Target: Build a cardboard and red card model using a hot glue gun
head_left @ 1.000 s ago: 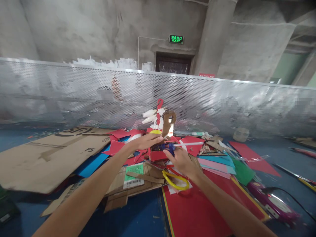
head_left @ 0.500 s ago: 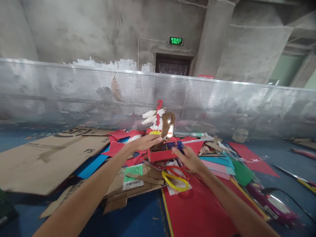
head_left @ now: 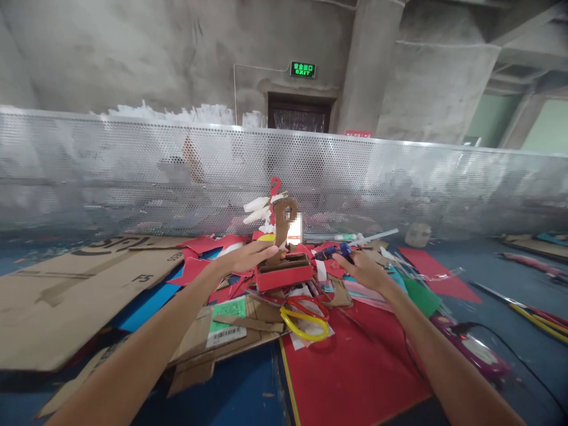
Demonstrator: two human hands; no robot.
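My left hand (head_left: 248,256) rests with its fingers stretched out against the left side of a small red paper-covered box (head_left: 284,276). From the box rises a brown cardboard cut-out (head_left: 282,220) with white and red pieces behind it. My right hand (head_left: 361,266) is closed on a blue glue gun (head_left: 333,252), held just right of the box, a clear glue stick (head_left: 375,236) pointing off to the right. Scissors with yellow and red handles (head_left: 306,315) lie in front of the box.
A large flattened cardboard sheet (head_left: 75,284) lies at the left. Red, pink, teal and green paper sheets (head_left: 355,367) cover the blue floor at the right. A purple device with a black cable (head_left: 470,349) lies at the right. A perforated metal barrier (head_left: 399,183) runs behind everything.
My right hand has carried the glue gun from over the red box out to its right side. My left hand has stayed at the box. The camera has shifted slightly.
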